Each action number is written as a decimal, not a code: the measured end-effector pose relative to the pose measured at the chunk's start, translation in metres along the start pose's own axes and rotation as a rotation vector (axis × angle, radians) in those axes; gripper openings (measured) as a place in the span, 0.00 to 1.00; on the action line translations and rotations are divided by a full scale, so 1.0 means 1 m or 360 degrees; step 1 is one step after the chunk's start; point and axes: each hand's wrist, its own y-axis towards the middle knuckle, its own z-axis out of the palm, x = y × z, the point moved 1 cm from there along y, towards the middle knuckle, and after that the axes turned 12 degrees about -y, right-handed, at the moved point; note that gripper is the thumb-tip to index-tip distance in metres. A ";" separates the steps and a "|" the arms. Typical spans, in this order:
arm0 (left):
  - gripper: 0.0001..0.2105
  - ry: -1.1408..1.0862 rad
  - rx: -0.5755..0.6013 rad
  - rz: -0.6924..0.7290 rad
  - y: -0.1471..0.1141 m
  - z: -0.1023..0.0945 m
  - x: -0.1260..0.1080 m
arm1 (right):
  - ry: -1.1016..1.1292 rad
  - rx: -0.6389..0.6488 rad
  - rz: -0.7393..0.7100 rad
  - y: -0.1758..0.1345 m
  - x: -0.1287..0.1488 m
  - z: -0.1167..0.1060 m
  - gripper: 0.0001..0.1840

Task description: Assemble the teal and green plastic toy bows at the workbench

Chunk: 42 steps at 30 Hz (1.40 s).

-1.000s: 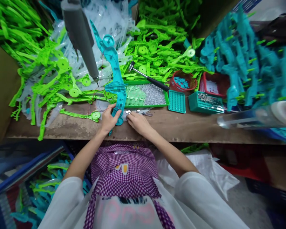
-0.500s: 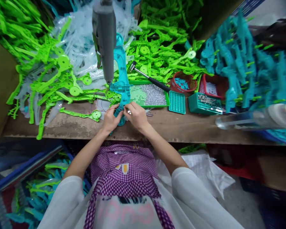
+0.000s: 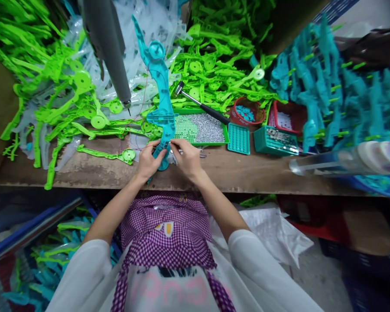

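Note:
A long blue plastic part (image 3: pixel 162 93), its ribbed inner side up, lies lengthwise before me. My left hand (image 3: pixel 150 161) is closed on its near end, thumb across the part. My right hand (image 3: pixel 187 159) is pinched, with its fingertips touching the same end from the right. Small silvery pieces show at the right palm; their exact kind is too small to tell. A thin red wire (image 3: pixel 146 82) runs along the part's left side. To its left hangs a grey power screwdriver (image 3: pixel 112 52), bit pointing down, with neither hand on it.
A green tray (image 3: pixel 211 128) of small metal screws sits right of the part, a hammer (image 3: pixel 203 106) resting over its edge. Red bins (image 3: pixel 247 121), a teal box (image 3: pixel 274 145) and a clear bottle (image 3: pixel 331 162) stand further right. Green parts (image 3: pixel 227 65) pile behind.
The screwdriver has swung left and up, off the blue part, showing its bit. My right fingertips have moved onto the part's near end. My left hand keeps its hold.

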 end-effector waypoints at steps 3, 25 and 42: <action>0.16 0.0009 -0.0018 -0.0007 0.000 -0.001 0.001 | -0.0126 0.0125 -0.0027 0.004 0.001 0.011 0.14; 0.16 0.0012 -0.0097 -0.0078 -0.003 -0.004 0.001 | -0.0688 0.0677 -0.0141 -0.022 -0.024 0.005 0.14; 0.15 0.0032 -0.0008 -0.0060 -0.003 -0.002 0.002 | -0.0190 0.0147 -0.0233 0.003 -0.010 0.026 0.16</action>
